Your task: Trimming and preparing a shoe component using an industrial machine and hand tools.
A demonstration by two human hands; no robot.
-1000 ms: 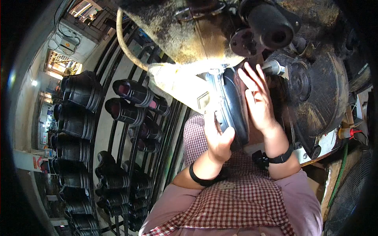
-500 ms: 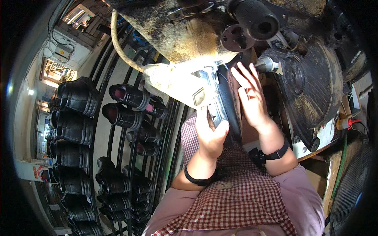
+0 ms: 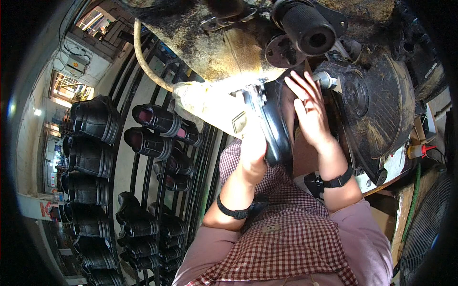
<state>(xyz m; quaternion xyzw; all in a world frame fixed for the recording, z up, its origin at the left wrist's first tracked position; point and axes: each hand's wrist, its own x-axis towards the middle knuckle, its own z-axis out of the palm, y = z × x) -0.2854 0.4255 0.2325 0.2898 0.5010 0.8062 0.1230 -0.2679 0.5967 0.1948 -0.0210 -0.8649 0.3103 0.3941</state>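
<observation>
A black shoe point(image 3: 277, 138) stands on end under the worn, stained machine head point(image 3: 234, 52), its sole edge facing the brightly lit metal parts point(image 3: 257, 95). My left hand point(image 3: 253, 150) grips the shoe by its sole side; glare and the shoe hide most of its fingertips. On the other side, my right hand point(image 3: 312, 114) lies against the shoe's brown inner or upper part, fingers stretched out and slightly spread. A metal bolt-like end point(image 3: 327, 79) of the machine sits just beside those fingers.
A black cylindrical handle point(image 3: 312, 35) juts out above my hands. Light wrapping point(image 3: 205, 102) covers a machine part at the left. A big black guard point(image 3: 377, 105) stands right, near a red-tipped bottle point(image 3: 416, 151) and a fan point(image 3: 427, 224). Black shoes point(image 3: 93, 159) fill a rack at left.
The shoe has turned, showing more of its glossy black side. My left hand has rolled over, its thumb less visible. My right hand has shifted slightly right.
</observation>
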